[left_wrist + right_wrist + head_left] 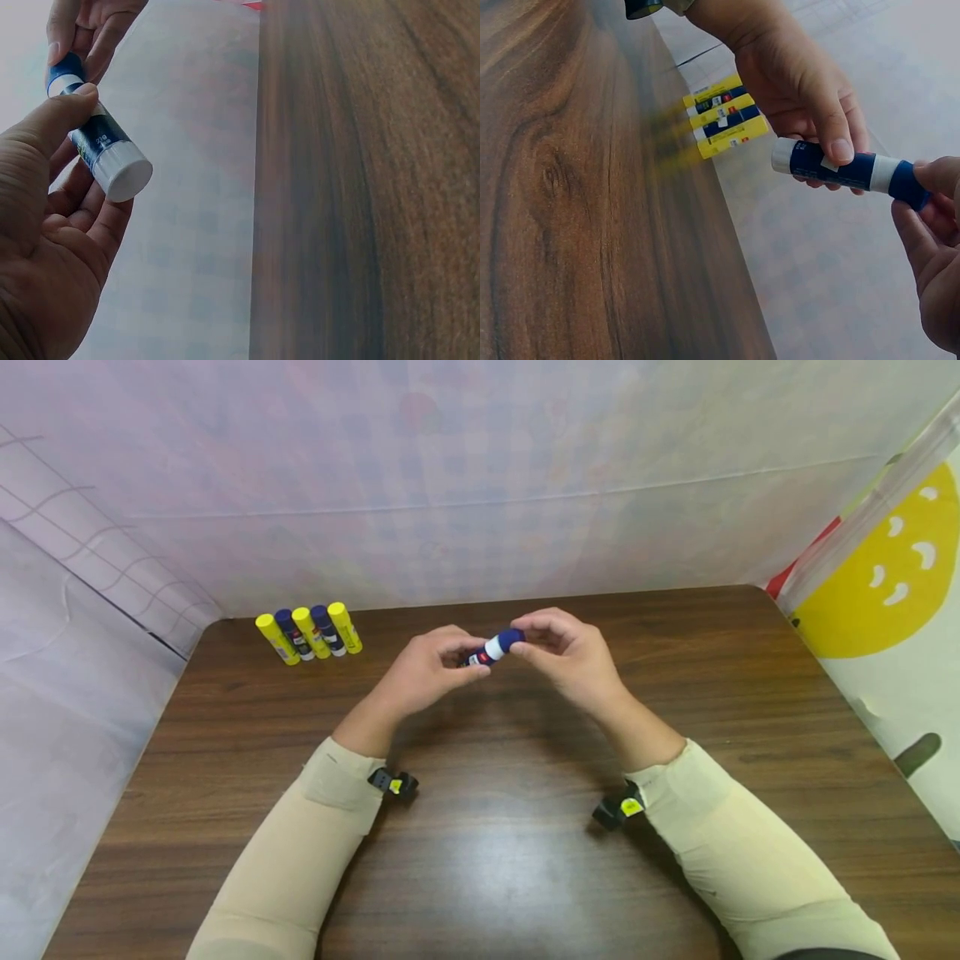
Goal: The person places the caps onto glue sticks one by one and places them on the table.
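Note:
A dark blue and white glue stick [493,649] is held in the air above the table, tilted, between both hands. My left hand [430,671] grips its labelled barrel, thumb on top and fingers beneath. The thumb and fingers of my right hand [573,658] pinch the blue cap [909,185] at the other end. A white band shows between cap and barrel. In the left wrist view the white base [124,172] of the stick sticks out past my left thumb.
A row of several yellow and dark blue glue sticks [309,633] stands at the table's back left. The brown wooden table [480,860] meets a pale curtain [450,485] behind. At right hangs a cloth with a yellow print [885,577].

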Motion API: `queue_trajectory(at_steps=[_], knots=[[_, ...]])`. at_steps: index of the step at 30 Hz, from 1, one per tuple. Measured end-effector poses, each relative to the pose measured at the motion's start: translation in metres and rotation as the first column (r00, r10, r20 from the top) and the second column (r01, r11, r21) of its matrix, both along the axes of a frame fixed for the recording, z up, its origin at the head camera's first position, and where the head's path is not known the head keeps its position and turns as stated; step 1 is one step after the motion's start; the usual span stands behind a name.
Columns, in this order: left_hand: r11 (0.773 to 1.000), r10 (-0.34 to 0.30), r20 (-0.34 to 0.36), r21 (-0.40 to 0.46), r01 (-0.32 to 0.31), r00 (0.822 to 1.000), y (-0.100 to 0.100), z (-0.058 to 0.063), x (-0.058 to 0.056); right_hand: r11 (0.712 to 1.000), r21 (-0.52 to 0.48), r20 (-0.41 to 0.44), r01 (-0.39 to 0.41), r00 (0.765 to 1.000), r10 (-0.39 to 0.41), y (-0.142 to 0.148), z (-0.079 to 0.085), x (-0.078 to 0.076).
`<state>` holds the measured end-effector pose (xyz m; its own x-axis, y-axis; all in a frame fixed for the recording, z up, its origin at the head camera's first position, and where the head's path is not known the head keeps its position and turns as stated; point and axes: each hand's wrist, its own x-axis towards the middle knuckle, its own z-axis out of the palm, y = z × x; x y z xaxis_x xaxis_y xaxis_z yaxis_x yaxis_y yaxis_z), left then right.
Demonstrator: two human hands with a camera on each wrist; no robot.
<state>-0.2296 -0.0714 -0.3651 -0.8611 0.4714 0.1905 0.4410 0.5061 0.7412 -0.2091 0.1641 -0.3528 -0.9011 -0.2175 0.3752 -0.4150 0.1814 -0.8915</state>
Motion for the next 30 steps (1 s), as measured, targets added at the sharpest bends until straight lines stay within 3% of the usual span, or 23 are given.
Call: queue_trajectory(at_steps=[12, 30], knots=[[0.999, -0.032, -0.015, -0.016, 0.032, 0.999, 0.0008, -0.0001, -0.0005, 0.995, 0.097, -0.004, 0.006, 1.0, -0.006, 0.0008, -0.0003, -0.0004], [0.998, -0.062, 0.022, -0.014, 0.062, 0.998, 0.0008, -0.0003, 0.0011, 0.994, 0.103, 0.011, -0.029, 1.0, 0.028, -0.0022, -0.0023, 0.0008]])
